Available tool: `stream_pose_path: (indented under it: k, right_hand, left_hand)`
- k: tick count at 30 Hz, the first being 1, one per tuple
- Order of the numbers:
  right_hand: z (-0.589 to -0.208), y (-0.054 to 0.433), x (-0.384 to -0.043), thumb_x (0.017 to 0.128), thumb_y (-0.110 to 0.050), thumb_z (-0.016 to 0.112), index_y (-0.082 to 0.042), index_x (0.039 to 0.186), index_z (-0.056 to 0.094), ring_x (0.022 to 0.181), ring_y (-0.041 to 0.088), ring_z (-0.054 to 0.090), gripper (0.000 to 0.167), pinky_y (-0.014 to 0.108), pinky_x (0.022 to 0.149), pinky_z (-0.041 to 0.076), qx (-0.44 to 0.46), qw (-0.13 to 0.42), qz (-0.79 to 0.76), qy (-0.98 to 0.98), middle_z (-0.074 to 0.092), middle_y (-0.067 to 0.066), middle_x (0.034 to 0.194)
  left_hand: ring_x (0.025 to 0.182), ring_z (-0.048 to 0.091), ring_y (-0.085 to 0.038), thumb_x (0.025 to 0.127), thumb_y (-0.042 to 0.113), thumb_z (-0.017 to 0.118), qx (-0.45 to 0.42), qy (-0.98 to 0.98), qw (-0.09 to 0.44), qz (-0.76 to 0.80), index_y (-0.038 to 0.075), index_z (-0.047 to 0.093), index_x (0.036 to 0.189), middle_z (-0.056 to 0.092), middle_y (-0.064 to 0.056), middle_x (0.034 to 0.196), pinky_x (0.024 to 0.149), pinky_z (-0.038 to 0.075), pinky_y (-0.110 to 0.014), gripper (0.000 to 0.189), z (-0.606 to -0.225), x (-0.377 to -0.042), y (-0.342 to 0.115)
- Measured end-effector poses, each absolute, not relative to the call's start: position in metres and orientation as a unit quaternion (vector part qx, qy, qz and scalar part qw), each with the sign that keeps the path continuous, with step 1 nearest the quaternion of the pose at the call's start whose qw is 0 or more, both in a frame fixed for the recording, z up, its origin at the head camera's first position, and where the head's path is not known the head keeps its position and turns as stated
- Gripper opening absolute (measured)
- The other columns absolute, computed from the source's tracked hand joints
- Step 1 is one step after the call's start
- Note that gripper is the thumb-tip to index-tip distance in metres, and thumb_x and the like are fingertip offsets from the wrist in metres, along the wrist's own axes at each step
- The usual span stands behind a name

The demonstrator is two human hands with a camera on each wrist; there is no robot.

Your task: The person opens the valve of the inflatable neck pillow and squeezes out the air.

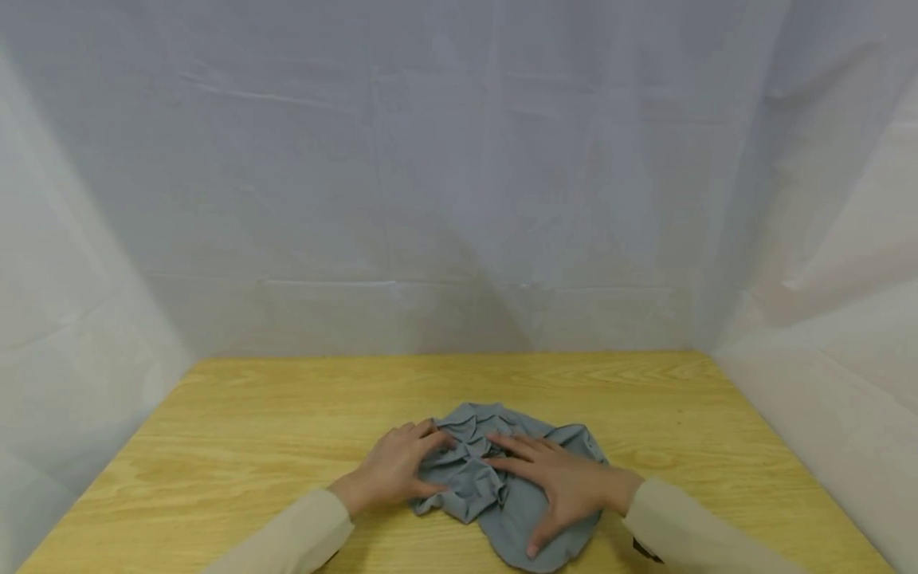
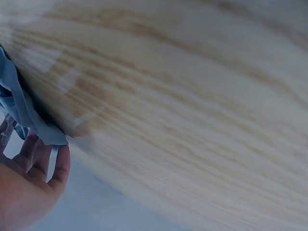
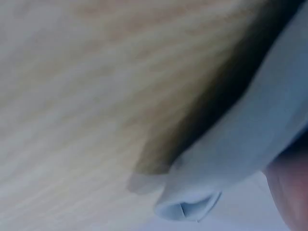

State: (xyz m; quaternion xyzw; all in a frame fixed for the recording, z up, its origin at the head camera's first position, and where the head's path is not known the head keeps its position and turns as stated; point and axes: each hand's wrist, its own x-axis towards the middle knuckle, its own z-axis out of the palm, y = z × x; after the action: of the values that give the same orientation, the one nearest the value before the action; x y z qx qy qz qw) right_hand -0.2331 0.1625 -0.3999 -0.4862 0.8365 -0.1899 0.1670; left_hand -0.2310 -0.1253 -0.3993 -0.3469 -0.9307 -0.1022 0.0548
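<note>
A crumpled grey-blue cloth [image 1: 469,478] lies near the front of the table, gathered into many folds at the left and smoother at its rounded right part. My left hand [image 1: 393,466] touches its left edge, thumb apart from the fingers. In the left wrist view the fingertips [image 2: 62,154] meet the cloth's edge [image 2: 38,122]. Spread over the right part, my right hand [image 1: 566,478] rests on the cloth with straight fingers, the thumb set toward the near edge. The right wrist view shows a rolled cloth edge [image 3: 231,149] with a blurred bit of the hand [image 3: 293,192] beside it.
The cloth lies on a yellow wood-grain table [image 1: 287,422]. Pale sheeting [image 1: 430,199] hangs behind the table's far edge, and more sheeting [image 1: 832,383] flanks it on both sides. Light sleeves [image 1: 308,530] cover both forearms.
</note>
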Motion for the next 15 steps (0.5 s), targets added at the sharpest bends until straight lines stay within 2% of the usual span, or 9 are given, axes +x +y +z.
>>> stream_pose_path:
  k: [7, 15]
  right_hand:
    - [-0.406, 0.164, -0.227, 0.077, -0.059, 0.061, -0.032, 0.146, 0.014, 0.138, 0.037, 0.018, 0.088, 0.066, 0.097, 0.025, -0.479, 0.133, -0.178, 0.849, 0.001, -0.001, 0.155]
    - [-0.417, 0.165, -0.224, 0.082, -0.064, 0.047, -0.033, 0.146, 0.015, 0.137, 0.034, 0.023, 0.078, 0.063, 0.095, 0.032, -0.483, 0.074, -0.136, 0.862, 0.003, -0.005, 0.155]
  left_hand:
    - [0.092, 0.054, -0.014, 0.073, 0.052, 0.069, -0.347, -0.931, 0.049, -0.105, 0.025, 0.057, 0.113, 0.054, 0.004, 0.107, 0.076, 0.047, -0.036, 0.05, -0.398, -0.231, -0.126]
    - [0.092, 0.054, -0.013, 0.073, 0.054, 0.068, -0.347, -0.931, 0.045, -0.104, 0.026, 0.057, 0.114, 0.053, 0.005, 0.108, 0.075, 0.046, -0.035, 0.051, -0.401, -0.232, -0.127]
